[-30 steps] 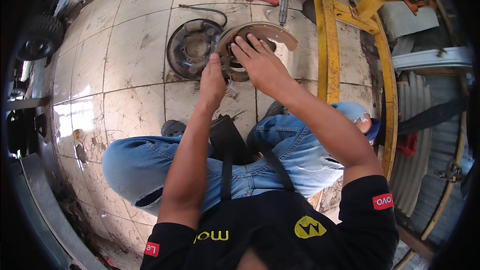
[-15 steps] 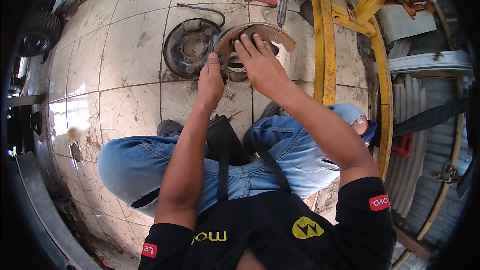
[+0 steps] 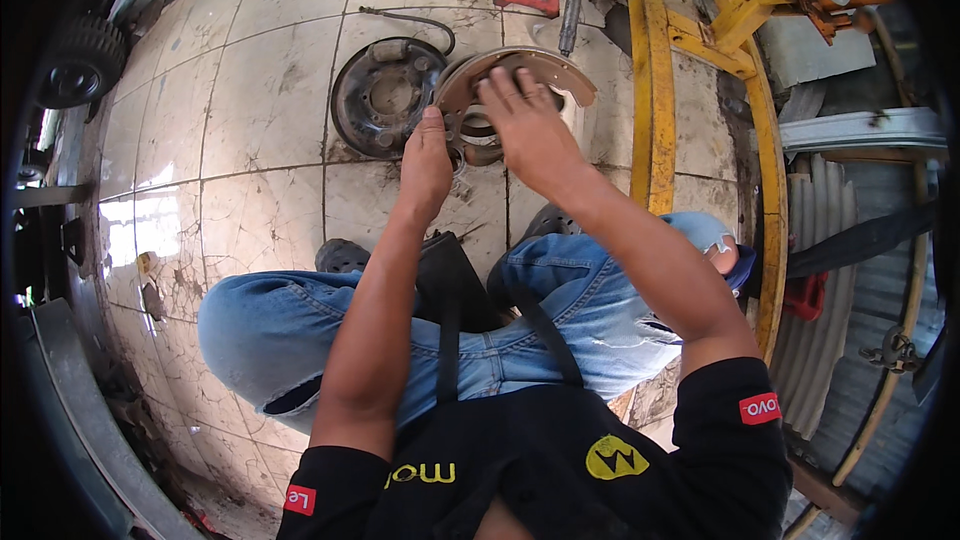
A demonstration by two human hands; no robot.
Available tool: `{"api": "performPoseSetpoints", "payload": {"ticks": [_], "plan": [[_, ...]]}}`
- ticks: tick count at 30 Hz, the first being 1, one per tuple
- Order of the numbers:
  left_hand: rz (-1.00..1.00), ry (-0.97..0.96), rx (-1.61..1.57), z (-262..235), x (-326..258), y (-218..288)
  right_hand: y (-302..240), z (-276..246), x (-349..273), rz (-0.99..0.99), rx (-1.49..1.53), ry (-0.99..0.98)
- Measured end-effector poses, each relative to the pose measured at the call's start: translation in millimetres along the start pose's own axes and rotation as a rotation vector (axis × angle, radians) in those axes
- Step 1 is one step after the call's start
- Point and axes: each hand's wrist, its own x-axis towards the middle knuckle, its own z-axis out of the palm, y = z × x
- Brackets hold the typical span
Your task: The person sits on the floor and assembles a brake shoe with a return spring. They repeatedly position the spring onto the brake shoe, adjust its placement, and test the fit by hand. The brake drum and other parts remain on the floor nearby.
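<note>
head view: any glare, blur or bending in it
In the head view, bright glare whitens some floor tiles at left; same view, the right hand looks slightly blurred; same view, the yellow frame bows, with black corners.

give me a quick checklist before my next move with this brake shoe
1. Left grip at the left end of the curved brake shoe: ok.
2. Firmness of that hold: cannot tell, partly hidden.
3. Right grip clear of the brake shoe: not ok, it reaches over it.
4. Round black plate lying on the floor: ok.
5. Hose out from under both hands: ok, beyond the plate.
6. Underside of the brake shoe: cannot tell, out of sight.
</note>
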Motion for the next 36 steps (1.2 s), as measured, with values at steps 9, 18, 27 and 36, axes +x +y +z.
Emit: {"api": "performPoseSetpoints", "payload": {"ticks": [9,18,27,36], "plan": [[-0.005,0.000,-0.028,4,-5,10,8,4,2,-0.028,0.098,0.057],[0.006,-0.011,0.054,-2,2,-3,7,-4,3,-0.145,0.238,0.027],[0.043,0.024,0.046,-1,4,-8,10,3,3,-0.099,0.144,0.072],[-0.005,-0.004,0.043,-1,1,-1,8,4,3,-0.037,0.089,0.051]]}}
